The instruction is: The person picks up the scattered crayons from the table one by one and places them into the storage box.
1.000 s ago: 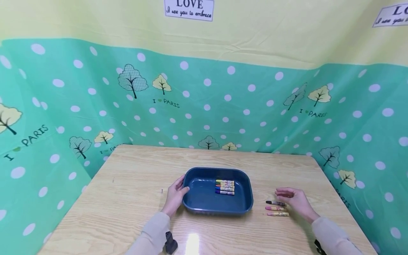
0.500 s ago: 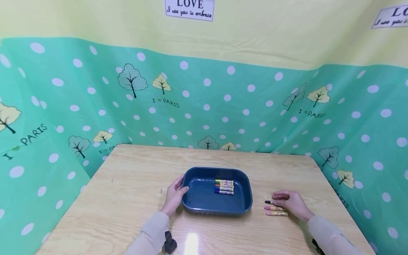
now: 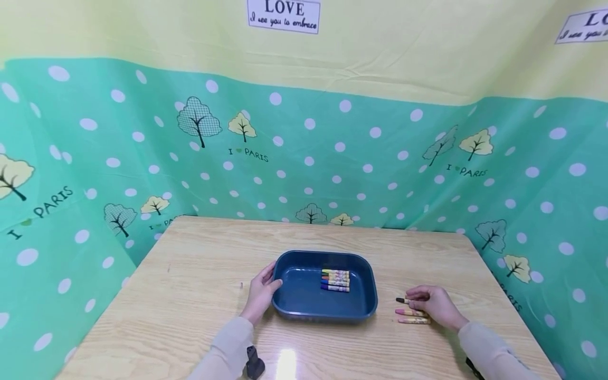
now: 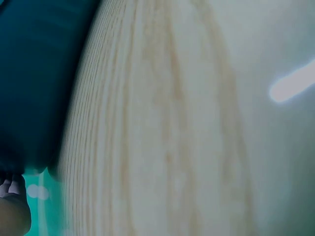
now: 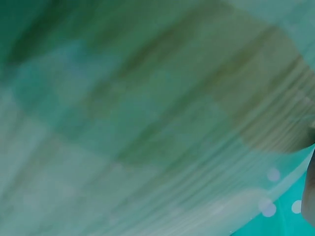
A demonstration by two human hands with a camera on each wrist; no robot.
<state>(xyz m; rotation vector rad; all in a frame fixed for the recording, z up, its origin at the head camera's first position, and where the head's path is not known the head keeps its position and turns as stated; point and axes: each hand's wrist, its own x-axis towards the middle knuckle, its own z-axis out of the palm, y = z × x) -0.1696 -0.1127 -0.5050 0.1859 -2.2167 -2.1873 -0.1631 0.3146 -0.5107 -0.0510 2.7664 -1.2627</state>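
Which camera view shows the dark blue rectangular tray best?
The head view, because nearly the whole tray, rim and inside, is visible. The left wrist view shows only part of its outside, cut off by the frame. In the right wrist view, I cannot identify it.

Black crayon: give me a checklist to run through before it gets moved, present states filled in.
1. Right hand gripping the black crayon: ok, thumb and fingers pinch it, dark tip showing.
2. Black crayon clear of the table: cannot tell.
3. Left hand on the tray: ok, it holds the left side.
4. Room in the tray: ok, bare floor shows around the row of crayons.
5. Right hand clear of the two pinkish crayons: cannot tell, it overlaps their ends in the head view.
6. Grip visible in the right wrist view: not ok, blurred and without the crayon.
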